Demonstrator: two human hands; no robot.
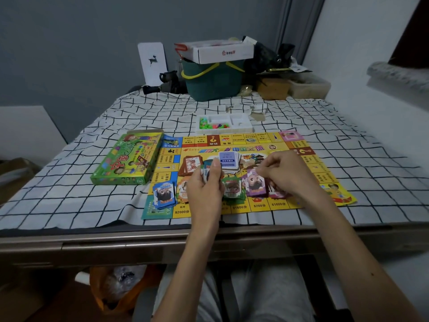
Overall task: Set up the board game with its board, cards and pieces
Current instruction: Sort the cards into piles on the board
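Since the board (321,169) is already flat on the checked cloth (348,126), what's left is sorting, by my read. Long axis of the board runs left-right, near edge toward the person.

Green box (126,156) sits just off the board's left edge, touching or nearly so. White tray (241,130) is just beyond the far edge, coloured pieces (213,125) still in it, none on the board.

Board centre: blue-backed deck (228,159) and red-brown deck (191,165), side by side.

Note piles run in a row along the near edge: blue pile (163,194) far left, green pile (232,189) mid, purple pile (254,185) right of it. More piles are part hidden by the hands.

Left hand (204,189) is curled round a held stack (205,173), thumb on top, stack upright over the board between the blue and green piles.

Right hand (285,175) has its fingers curled, tips drawn together at the purple pile's far edge. Can't tell if a note is between them.

Key relation: the held stack lies left of the right hand, and the row runs across both. Right hand is nearer the purple end, left hand nearer blue.
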